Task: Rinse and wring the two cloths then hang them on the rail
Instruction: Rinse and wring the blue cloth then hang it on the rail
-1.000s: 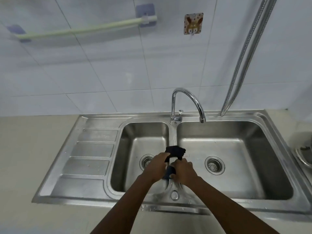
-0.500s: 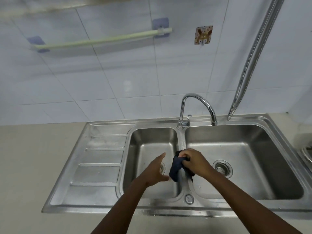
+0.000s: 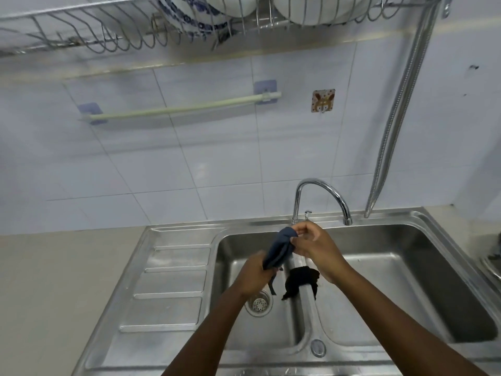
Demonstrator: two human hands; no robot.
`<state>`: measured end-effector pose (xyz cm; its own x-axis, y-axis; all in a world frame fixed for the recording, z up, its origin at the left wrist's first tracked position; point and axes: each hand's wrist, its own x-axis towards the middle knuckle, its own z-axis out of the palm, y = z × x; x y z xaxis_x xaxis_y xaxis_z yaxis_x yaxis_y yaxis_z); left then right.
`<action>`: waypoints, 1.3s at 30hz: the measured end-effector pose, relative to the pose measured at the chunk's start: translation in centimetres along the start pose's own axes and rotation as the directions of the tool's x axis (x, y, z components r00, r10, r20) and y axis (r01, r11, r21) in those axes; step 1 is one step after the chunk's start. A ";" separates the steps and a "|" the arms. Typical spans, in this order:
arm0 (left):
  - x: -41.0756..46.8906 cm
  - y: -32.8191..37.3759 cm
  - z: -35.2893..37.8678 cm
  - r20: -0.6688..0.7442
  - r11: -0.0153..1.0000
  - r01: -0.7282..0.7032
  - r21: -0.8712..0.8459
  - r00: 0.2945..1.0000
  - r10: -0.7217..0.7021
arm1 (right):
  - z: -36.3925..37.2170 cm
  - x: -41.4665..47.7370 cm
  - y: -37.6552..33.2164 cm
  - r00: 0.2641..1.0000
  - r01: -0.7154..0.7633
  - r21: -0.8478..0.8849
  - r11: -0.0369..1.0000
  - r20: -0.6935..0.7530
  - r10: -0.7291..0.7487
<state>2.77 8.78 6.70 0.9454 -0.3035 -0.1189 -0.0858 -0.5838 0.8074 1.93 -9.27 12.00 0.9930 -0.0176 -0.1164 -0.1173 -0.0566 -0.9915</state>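
A blue-grey cloth [image 3: 279, 248] is stretched between my two hands above the left basin. My left hand [image 3: 254, 272] grips its lower end and my right hand [image 3: 314, 245] pinches its upper end. A black cloth [image 3: 301, 280] lies draped over the divider between the two basins, just below my right hand. The pale green rail [image 3: 179, 108] is on the tiled wall, up and to the left, with nothing hanging on it.
A steel double sink [image 3: 406, 280] with a drainboard [image 3: 170, 283] on the left. The curved tap [image 3: 320, 196] stands behind the divider, no water running. A hose [image 3: 393, 126] hangs at right. A wire dish rack [image 3: 135, 28] with bowls sits above; a hook sticker [image 3: 323, 100].
The view tilted up, showing the rail and dish rack. My hands rose with the blue-grey cloth and my left hand took hold of its lower end. The black cloth stays on the divider.
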 end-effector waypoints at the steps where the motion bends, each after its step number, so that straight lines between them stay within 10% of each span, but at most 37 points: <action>1: 0.0 0.1 -0.6 0.036 0.999 0.003 -0.034 0.999 -0.002 | 0.0 0.1 0.1 1.000 -0.006 0.015 1.000 0.006 0.006; 7: 0.2 0.8 -3.5 0.308 0.970 0.160 -0.185 0.946 -0.097 | -0.5 1.1 1.8 0.982 0.133 -0.179 0.975 0.156 -0.106; 16: 0.8 2.8 -6.0 0.554 0.804 0.473 -0.360 0.802 -0.224 | 2.8 2.7 4.9 0.903 0.426 -0.701 0.572 0.363 -0.228; 21: 1.1 3.4 -7.1 0.533 0.903 0.370 -0.220 0.821 -0.206 | 3.9 4.1 4.1 0.906 0.365 -0.840 0.401 0.221 -0.361; 26: 1.5 2.9 -7.6 0.309 0.958 0.050 0.282 0.941 -0.140 | 3.2 5.0 1.5 0.952 0.289 -0.933 0.216 0.257 -0.164; 34: 1.6 1.4 -7.0 0.072 0.751 -0.159 0.640 0.986 0.147 | 3.7 6.2 0.4 0.963 0.262 -0.917 0.302 0.269 -0.021; 39: 1.6 1.4 -7.5 0.098 0.794 -0.171 0.583 0.985 0.141 | 3.9 6.2 0.5 0.933 0.329 -0.858 0.394 0.360 0.006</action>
<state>6.48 13.09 12.00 0.8887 -0.4545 -0.0601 -0.4131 -0.8507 0.3250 8.05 -5.52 10.58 0.9295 0.3428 -0.1360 0.2709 -0.8849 -0.3790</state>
